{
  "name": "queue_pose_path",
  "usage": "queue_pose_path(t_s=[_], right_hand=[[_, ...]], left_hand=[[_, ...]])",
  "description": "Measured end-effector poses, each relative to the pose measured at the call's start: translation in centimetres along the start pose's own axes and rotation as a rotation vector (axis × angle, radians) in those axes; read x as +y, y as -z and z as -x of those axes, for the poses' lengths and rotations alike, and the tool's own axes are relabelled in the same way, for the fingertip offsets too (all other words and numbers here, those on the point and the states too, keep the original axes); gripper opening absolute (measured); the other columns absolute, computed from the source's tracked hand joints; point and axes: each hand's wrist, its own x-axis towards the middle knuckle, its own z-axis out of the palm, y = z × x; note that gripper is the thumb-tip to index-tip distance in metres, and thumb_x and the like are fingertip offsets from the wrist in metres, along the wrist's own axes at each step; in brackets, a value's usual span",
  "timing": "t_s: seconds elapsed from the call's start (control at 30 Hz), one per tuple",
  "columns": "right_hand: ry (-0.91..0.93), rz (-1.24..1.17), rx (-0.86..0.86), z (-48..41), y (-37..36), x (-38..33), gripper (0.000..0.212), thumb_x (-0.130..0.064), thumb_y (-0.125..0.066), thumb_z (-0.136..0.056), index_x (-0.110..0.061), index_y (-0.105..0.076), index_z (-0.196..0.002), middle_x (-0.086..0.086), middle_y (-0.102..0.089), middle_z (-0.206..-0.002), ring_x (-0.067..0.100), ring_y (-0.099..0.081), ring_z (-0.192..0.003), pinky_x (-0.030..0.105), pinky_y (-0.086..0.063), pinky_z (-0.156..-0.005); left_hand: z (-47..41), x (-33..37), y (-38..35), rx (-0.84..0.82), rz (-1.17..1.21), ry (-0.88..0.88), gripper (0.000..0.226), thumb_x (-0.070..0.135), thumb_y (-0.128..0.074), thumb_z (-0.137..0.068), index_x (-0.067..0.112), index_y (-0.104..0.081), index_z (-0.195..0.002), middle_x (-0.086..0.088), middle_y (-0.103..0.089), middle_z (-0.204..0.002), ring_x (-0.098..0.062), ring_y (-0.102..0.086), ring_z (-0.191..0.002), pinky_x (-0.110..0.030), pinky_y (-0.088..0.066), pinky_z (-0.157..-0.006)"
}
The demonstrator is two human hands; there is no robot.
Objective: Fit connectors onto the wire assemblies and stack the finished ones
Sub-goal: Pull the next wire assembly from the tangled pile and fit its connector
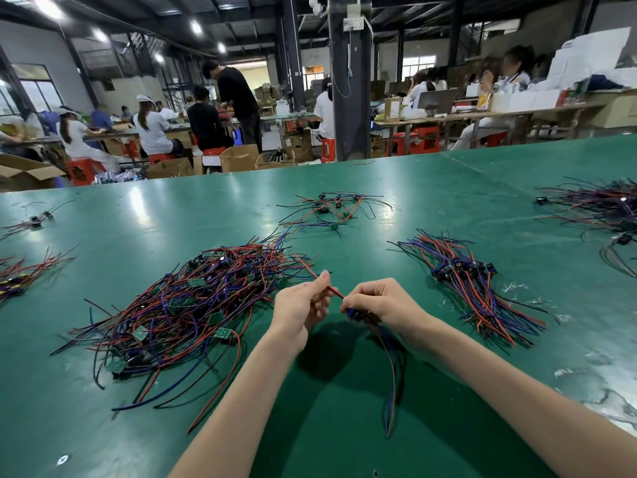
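Wire: we see a thin red insulated wire (336, 292) held just above the glossy green desk (344, 408).
Connector: a small blue plastic connector (354, 313) sits at the wire's near end, with leads hanging below it.
Left hand (301, 307): our curled fingers pinch the red wire.
Right hand (379, 301): our fingers are wrapped round the connector.

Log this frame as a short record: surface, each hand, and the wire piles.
surface: green table
left hand: pinches red wire
right hand: grips blue connector, other wires hanging below it
left of hands: tangled pile of wires with small green boards
right of hands: aligned stack with connectors on
farther back: small cluster
stage: red wire end at the connector; whether seated cannot be told
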Motion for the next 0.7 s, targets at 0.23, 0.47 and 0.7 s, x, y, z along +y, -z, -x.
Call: queue_pose_path(t_s=[0.23, 0.47, 0.7], right_hand=[[-0.005, 0.024, 0.011, 0.3, 0.4, -0.2, 0.017, 0.000, -0.066, -0.081, -0.005, -0.069, -0.064, 0.004, -0.062, -0.054, 0.005, -0.051, -0.046, 0.012, -0.040, -0.048], [0.000, 0.058, -0.002, 0.2, 0.3, -0.3, 0.017, -0.004, -0.067, -0.081, -0.008, -0.070, -0.064, 0.003, -0.062, -0.056, 0.007, -0.051, -0.049, 0.013, -0.039, -0.049], [0.006, 0.062, -0.037, 0.2, 0.4, -0.2, 0.016, -0.006, -0.068, -0.081, -0.009, -0.072, -0.066, 0.002, -0.064, -0.058, 0.005, -0.053, -0.051, 0.011, -0.041, -0.051]], left_hand=[[-0.2, 0.5, 0.3, 0.014, 0.099, 0.029, 0.021, 0.019, -0.070, -0.084, -0.001, -0.065, -0.080, 0.002, -0.060, -0.050, -0.004, -0.051, -0.042, -0.013, -0.042, -0.040], [-0.5, 1.0, 0.7, 0.008, 0.162, 0.118, 0.032, 0.021, -0.067, -0.086, 0.004, -0.070, -0.058, 0.002, -0.056, -0.047, -0.003, -0.048, -0.038, -0.011, -0.041, -0.038], [-0.5, 1.9, 1.5, 0.068, 0.191, 0.100, 0.026, 0.022, -0.067, -0.086, 0.003, -0.064, -0.068, 0.004, -0.053, -0.042, -0.003, -0.044, -0.033, -0.011, -0.038, -0.036]])
